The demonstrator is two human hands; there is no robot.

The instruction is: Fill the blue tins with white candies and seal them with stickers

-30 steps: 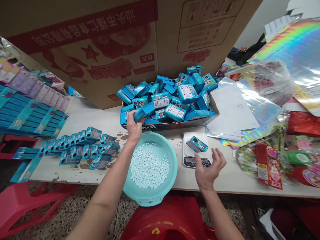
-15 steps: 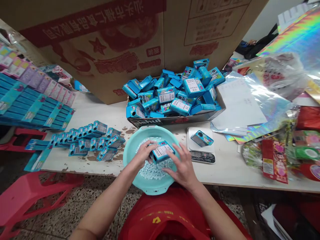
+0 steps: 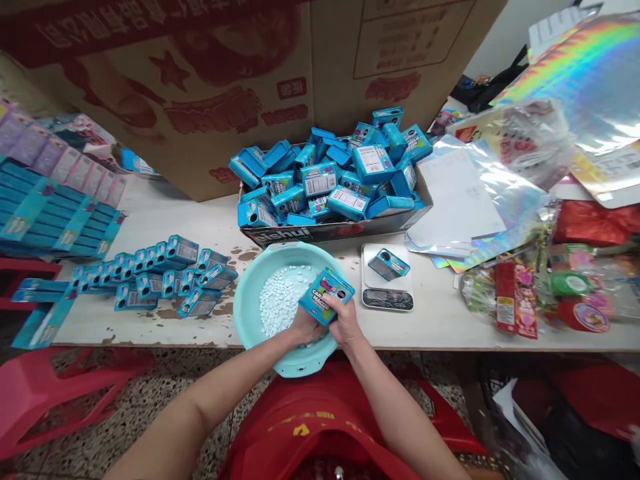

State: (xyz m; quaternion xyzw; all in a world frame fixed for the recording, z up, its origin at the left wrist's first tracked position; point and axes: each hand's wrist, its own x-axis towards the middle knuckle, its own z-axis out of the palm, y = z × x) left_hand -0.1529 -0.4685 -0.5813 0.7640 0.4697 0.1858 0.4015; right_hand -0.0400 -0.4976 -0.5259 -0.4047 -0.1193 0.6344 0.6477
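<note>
Both hands grip one small blue candy box (image 3: 326, 295) over the near side of a teal basin (image 3: 250, 287) of small white candies (image 3: 280, 303). My left hand (image 3: 303, 328) holds the box's lower end from below. My right hand (image 3: 344, 321) is closed on its right side. The box's printed front faces up. Another blue box (image 3: 389, 264) lies on a small white scale (image 3: 387, 298) just right of the basin. Behind the basin a low cardboard tray (image 3: 300, 235) is heaped with the same blue boxes (image 3: 330, 177).
Rows of blue boxes (image 3: 165, 273) lie on the table's left, beside stacked flat blue cartons (image 3: 50, 213). A big cardboard box (image 3: 225, 80) stands at the back. Holographic bags (image 3: 575, 87) and candy packets (image 3: 515, 297) cover the right. A red stool (image 3: 60, 393) sits below left.
My left hand took a blue box from the tray and brought it over the basin. My right hand left the scale and joined it; the box has since turned printed front up.
</note>
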